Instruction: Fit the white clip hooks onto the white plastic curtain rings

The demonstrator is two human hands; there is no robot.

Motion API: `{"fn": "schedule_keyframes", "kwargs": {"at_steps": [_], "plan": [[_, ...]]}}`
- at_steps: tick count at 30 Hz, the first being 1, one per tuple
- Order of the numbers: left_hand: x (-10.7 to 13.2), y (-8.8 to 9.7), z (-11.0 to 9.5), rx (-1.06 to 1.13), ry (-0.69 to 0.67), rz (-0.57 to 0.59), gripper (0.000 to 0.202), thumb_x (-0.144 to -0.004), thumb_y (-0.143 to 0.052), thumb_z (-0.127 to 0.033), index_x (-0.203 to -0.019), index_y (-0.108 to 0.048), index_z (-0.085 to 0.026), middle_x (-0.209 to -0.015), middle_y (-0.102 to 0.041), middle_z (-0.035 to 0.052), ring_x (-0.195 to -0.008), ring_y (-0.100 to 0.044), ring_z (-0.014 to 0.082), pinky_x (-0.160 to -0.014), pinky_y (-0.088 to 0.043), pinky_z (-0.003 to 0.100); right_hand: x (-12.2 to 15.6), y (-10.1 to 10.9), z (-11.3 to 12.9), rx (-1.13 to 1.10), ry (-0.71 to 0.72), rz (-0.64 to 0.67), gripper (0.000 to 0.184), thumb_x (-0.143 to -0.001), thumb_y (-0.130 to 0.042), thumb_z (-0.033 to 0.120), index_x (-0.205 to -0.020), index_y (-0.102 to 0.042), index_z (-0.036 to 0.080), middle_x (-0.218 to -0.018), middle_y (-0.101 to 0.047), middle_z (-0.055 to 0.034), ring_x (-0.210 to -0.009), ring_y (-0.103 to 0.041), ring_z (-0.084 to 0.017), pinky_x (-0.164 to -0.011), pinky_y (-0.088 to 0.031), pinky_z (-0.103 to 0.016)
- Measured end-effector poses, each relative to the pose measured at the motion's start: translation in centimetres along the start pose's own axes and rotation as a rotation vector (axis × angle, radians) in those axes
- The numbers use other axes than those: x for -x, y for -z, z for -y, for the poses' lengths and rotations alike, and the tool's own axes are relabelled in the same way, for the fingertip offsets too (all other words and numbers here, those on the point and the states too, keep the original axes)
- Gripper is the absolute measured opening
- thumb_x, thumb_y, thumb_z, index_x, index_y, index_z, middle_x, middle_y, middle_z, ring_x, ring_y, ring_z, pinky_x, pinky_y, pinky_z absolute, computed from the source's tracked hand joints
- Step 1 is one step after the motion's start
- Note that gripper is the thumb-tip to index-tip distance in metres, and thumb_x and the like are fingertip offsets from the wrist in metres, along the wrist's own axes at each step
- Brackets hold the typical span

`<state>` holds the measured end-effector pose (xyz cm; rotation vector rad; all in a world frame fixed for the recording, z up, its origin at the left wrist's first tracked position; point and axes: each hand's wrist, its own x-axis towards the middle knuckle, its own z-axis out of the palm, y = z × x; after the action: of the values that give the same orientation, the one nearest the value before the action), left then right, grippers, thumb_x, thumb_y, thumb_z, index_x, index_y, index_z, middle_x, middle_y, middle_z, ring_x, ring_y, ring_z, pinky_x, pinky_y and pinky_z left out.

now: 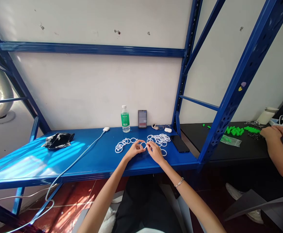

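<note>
Between my hands, just above the blue shelf top (pixel 92 163), is a white ring (pixel 143 145). My left hand (pixel 134 150) pinches its left side, and my right hand (pixel 155 152) has its fingertips closed at its right side. A row of linked white rings (pixel 123 144) lies to the left of my left hand. Beyond my right hand is a heap of white rings (pixel 161 139), and one more ring (pixel 164 152) rests beside that hand. Whether the held ring joins any other is too small to tell.
A water bottle (pixel 125 119) and a small framed card (pixel 142 119) stand at the back. A phone (pixel 179 143) and a white earbud case (pixel 168 130) lie right. At left are black plastic (pixel 59 140) and a white cable (pixel 83 153). Another person's hands (pixel 273 132) work near green pieces (pixel 234 130).
</note>
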<state>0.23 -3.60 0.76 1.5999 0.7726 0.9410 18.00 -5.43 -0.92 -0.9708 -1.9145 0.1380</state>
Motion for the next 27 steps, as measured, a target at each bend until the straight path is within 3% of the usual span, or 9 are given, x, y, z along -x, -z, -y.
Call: {"fn": "schedule_keyframes", "kwargs": {"at_steps": [27], "plan": [[-0.15, 0.13, 0.34, 0.004, 0.0, 0.005, 0.061, -0.065, -0.081, -0.039, -0.114, -0.052, -0.017, -0.062, -0.051, -0.0072, -0.056, -0.046, 0.0076, -0.056, -0.039, 0.02, 0.02, -0.13, -0.1, -0.005, -0.002, 0.007, 0.019, -0.097, -0.04, 0.024, -0.093, -0.057, 0.021, -0.09, -0.064, -0.0054, -0.079, -0.062, -0.019, -0.063, -0.047, -0.027]]}}
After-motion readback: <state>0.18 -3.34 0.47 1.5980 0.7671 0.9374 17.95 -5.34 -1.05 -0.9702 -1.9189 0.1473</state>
